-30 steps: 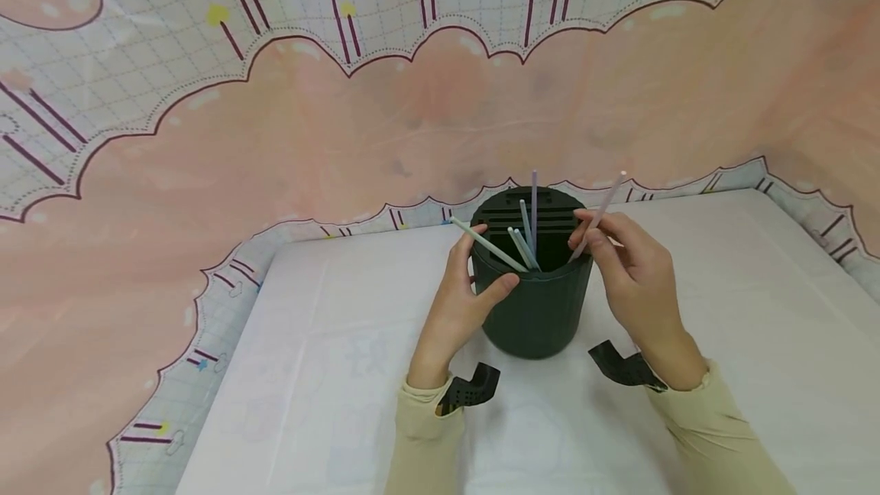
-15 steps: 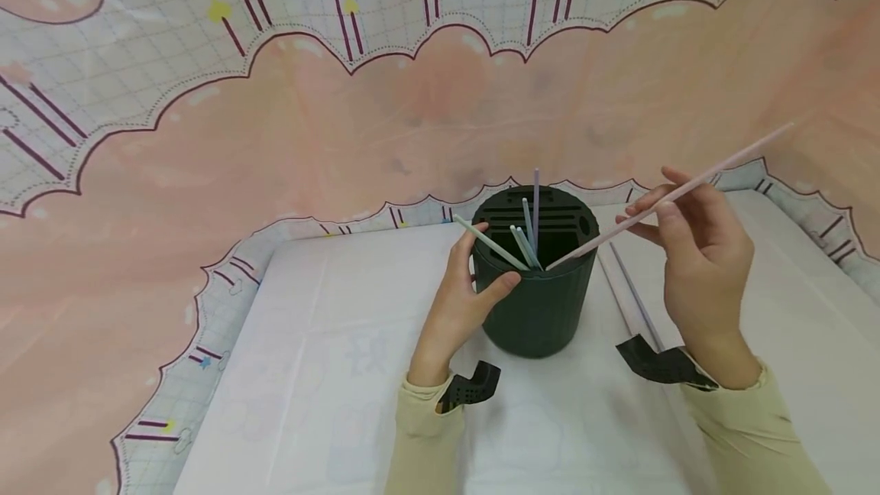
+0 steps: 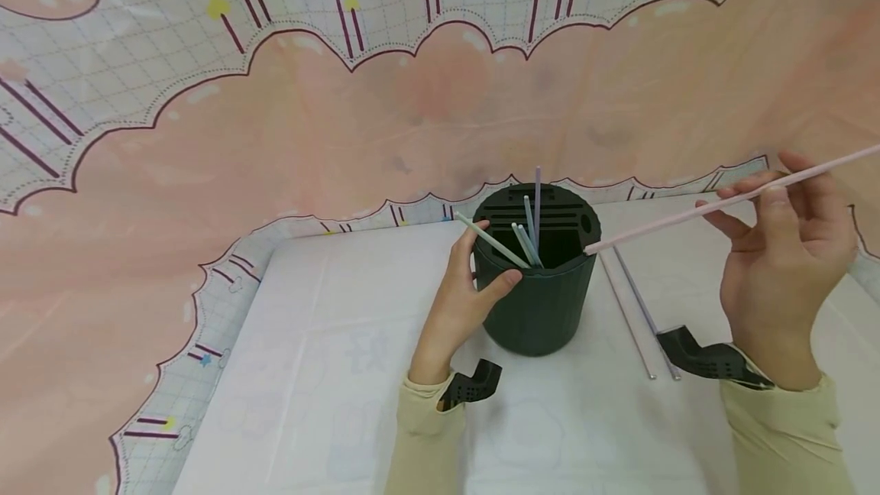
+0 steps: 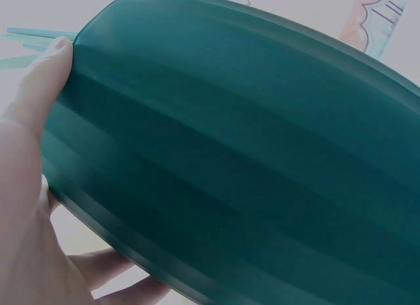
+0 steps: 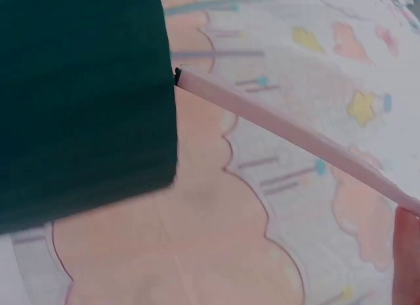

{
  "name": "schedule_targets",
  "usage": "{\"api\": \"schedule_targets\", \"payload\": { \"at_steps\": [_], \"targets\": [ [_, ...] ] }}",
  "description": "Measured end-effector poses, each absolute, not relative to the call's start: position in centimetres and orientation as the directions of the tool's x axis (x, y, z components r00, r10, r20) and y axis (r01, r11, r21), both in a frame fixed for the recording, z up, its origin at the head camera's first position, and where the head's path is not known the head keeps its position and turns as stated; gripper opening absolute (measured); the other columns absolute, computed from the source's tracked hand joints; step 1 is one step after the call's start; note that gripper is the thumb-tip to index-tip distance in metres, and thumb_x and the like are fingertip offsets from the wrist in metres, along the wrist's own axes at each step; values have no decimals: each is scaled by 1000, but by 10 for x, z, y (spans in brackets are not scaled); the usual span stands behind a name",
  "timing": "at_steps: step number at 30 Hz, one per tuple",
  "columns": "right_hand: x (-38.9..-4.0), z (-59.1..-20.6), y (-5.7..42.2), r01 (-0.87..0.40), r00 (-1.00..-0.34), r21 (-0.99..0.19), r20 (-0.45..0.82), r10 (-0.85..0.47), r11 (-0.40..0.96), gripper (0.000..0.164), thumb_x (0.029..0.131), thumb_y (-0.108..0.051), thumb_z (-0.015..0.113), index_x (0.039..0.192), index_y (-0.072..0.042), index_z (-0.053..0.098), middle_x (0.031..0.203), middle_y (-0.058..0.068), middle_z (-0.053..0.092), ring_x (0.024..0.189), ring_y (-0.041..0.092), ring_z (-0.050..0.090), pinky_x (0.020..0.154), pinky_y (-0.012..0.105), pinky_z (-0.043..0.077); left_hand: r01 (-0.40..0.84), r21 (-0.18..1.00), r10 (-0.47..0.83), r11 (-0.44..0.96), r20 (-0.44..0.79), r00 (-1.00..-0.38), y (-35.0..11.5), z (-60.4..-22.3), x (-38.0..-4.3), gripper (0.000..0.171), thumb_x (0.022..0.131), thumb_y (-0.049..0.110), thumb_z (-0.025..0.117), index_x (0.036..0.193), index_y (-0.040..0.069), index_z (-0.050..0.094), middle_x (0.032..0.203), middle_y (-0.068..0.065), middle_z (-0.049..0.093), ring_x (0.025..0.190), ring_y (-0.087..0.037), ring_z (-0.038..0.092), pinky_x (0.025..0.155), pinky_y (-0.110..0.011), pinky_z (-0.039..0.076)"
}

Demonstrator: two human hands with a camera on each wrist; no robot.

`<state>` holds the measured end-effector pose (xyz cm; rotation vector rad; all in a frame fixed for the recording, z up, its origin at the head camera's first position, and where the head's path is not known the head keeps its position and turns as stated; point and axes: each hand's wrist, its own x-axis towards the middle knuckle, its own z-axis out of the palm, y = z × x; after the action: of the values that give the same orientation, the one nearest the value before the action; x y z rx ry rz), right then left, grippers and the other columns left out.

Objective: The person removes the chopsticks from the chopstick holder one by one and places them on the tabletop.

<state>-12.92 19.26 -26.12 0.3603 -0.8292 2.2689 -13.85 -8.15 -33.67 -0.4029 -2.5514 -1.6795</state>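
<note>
The green pot [image 3: 539, 315] is stood on the white worktop [image 3: 344, 342] and gripped at its side by the fingers of the left hand [image 3: 455, 300]. A long pink stick [image 3: 653, 228] is pinched at a slant by the fingers of the right hand [image 3: 787, 273]; its low tip is seen by the pot's rim, but touch cannot be told. A green stick [image 3: 491, 241], blue sticks [image 3: 529, 220] and a purple stick [image 3: 538, 201] are held in the pot. Two loose sticks [image 3: 627, 315] are laid beside it.

A white table [image 3: 330, 342] bears a green bucket [image 3: 539, 313] and two straws [image 3: 626, 315].
</note>
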Motion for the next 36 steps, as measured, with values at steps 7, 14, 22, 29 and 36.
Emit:
{"api": "schedule_targets", "payload": {
  "at_steps": [7, 14, 22, 29, 36],
  "targets": [
    [-130, -272, 217, -677, -736, -495, 424, 528, -545, 31, 83, 13, 51, 113, 16, 43, 85, 27, 50, 76, 36, 56, 58, 42, 51, 249, 894, 178, 372, 194, -965, -81, -336, -139, 70, 76, 57, 59, 134, 47, 21, 141, 11, 18, 126, -14, 26, 95, -47, 33],
    [-138, -308, 235, -641, -728, -687, 401, 557, -342, 28, 85, 3, 54, 113, 8, 50, 81, 25, 56, 70, 32, 60, 60, 35, 52, 242, 897, 177, 371, 188, -966, -80, -335, -139, 70, 76, 56, 60, 134, 47, 21, 141, 11, 18, 127, -15, 27, 95, -46, 33],
    [-148, -341, 253, -362, -838, -932, 331, 434, 11, 32, 90, -8, 50, 123, -7, 52, 84, 10, 62, 73, 15, 62, 64, 17, 50, 234, 903, 172, 361, 182, -968, -80, -335, -139, 70, 76, 55, 60, 133, 47, 22, 141, 12, 18, 127, -15, 27, 96, -47, 33],
    [-161, -362, 262, -112, -951, -852, 241, 193, 512, 37, 94, -19, 43, 130, -14, 46, 85, 2, 61, 71, 4, 58, 60, 10, 46, 234, 900, 175, 367, 180, -968, -80, -336, -140, 70, 76, 56, 60, 134, 47, 22, 141, 12, 18, 127, -15, 26, 96, -46, 33],
    [-180, -383, 264, -93, -994, -669, 102, -32, 737, 46, 95, -28, 41, 129, 3, 40, 89, 15, 61, 68, 16, 58, 52, 28, 48, 244, 898, 183, 365, 188, -965, -81, -338, -141, 71, 76, 57, 59, 135, 45, 21, 143, 7, 17, 128, -18, 24, 95, -48, 33]
  ]
}}
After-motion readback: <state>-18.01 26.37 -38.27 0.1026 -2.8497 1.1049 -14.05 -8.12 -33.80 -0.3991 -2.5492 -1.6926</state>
